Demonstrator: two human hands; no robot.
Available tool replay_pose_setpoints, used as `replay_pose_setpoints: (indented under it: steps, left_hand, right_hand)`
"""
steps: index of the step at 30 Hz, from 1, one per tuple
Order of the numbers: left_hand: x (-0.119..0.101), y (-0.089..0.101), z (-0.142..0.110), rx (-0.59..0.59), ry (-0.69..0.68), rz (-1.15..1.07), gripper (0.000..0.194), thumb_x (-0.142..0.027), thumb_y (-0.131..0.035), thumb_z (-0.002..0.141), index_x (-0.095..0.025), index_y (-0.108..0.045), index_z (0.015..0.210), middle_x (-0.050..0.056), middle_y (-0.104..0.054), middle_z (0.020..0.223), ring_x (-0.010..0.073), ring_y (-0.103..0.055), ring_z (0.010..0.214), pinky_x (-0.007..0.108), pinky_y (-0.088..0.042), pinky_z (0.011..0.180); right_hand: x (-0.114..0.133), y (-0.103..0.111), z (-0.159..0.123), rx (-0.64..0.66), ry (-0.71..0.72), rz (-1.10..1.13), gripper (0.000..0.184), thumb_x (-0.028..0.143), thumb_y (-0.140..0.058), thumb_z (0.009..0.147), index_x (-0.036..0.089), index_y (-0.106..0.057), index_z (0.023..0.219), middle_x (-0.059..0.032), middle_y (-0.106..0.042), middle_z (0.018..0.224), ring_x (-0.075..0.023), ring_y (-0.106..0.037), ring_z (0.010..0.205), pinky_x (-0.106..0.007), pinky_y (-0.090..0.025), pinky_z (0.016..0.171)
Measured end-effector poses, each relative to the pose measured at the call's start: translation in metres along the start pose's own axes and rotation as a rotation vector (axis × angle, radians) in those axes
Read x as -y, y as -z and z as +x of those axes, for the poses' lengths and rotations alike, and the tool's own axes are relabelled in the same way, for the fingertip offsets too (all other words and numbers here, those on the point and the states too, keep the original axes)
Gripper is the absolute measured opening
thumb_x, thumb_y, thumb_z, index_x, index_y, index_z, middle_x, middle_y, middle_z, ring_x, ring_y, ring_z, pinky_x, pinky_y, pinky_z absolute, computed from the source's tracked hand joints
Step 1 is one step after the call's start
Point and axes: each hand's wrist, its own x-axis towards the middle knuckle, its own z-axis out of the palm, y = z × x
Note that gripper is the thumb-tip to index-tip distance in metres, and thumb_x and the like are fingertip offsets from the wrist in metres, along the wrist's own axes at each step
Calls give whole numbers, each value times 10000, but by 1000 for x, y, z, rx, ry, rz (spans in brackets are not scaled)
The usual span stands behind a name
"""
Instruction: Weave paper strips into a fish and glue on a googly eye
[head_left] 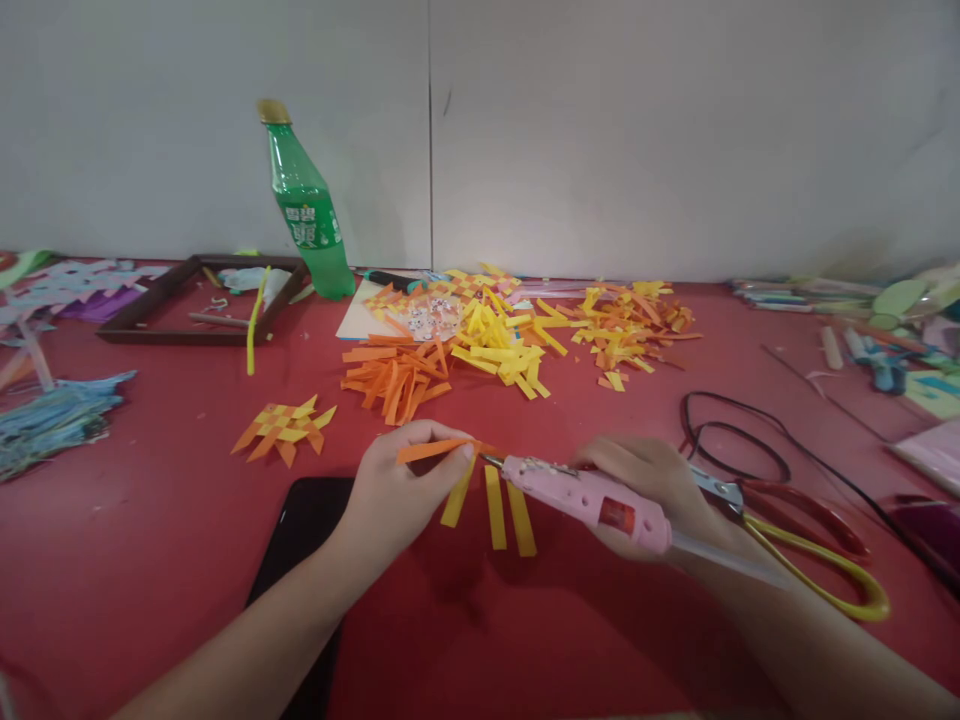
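Note:
Between the thumb and fingers of my left hand is an orange paper strip, joined near its right end to yellow paper strips that hang below. My right hand is wrapped round a pink hot glue gun, with a clear glue stick sticking out of its back. The gun's metal nozzle points left, right at the orange strip by my left fingertips; whether it touches is too small to tell. A woven orange and yellow paper piece lies to the left.
Piles of orange strips and yellow strips lie behind my hands. A green bottle stands beside a dark frame. A black phone lies under my left arm. Scissors and a black cord are on the right.

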Motion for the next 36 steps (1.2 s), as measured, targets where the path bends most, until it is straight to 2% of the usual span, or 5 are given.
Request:
replay_pose_setpoints:
  steps: [5,18,26,36]
  left_hand:
    - [0,-1,0,14,11,5,100,-291,-694,761,-213,-730,710,16,-724,686,179,-646,644,261,-476,588]
    - [2,0,-3,20,-33,58,72,-274,-694,775,-227,-739,743,22,-749,746,205,-678,724,286,-506,678]
    - [3,0,-3,6,-42,75,72,-270,-683,781,-224,-731,751,21,-747,752,201,-678,722,285,-513,697]
    - [1,-2,-5,39,-50,49,57,-249,-683,785,-224,-728,762,24,-758,772,203,-695,750,274,-518,693]
  right_hand:
    - [3,1,2,-8,-20,-1,32,211,-496,722,217,-499,753,30,-560,544,-112,-467,444,-246,-278,447]
    - [2,1,1,-38,-42,-53,18,203,-502,738,217,-497,729,31,-568,517,-107,-467,419,-233,-276,429]
    - [4,4,3,-30,-28,-56,36,227,-490,714,226,-459,696,52,-482,475,-100,-397,397,-238,-238,417]
    - [3,1,-3,-50,-88,-76,34,229,-516,731,218,-509,699,23,-544,490,-118,-462,403,-253,-245,435]
